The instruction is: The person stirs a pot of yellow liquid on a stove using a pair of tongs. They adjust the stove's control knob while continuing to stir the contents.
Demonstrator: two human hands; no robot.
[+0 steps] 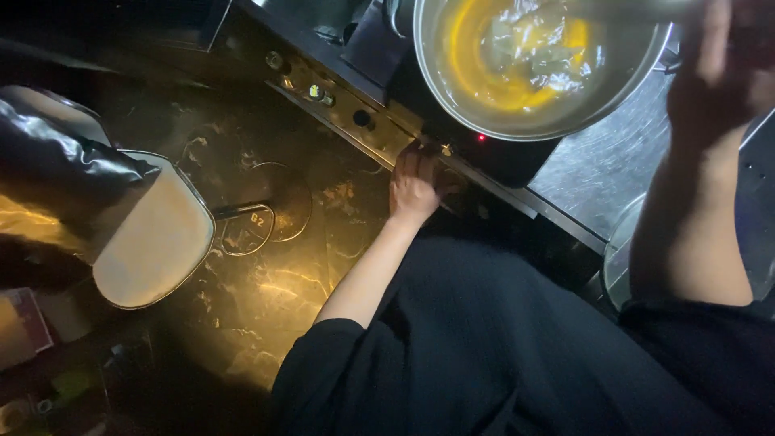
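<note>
A wide steel pot (452, 97) holding yellow liquid and pale pieces sits on a black cooker (508, 157) with a small red light (482, 137). My left hand (416, 182) reaches down to the cooker's front edge, its fingertips resting on it, and it holds nothing that I can see. My right hand (718, 73) is raised at the top right beside the pot's rim. It is blurred and partly cut off by the frame, so whether it holds anything is unclear. My dark clothing fills the lower middle.
A steel panel with knobs (319, 93) runs along the counter front. A steel worktop (597, 169) lies right of the cooker, with a round metal rim (617, 258) below it. A stool with a pale seat (153, 234) stands on the dark marbled floor (266, 299).
</note>
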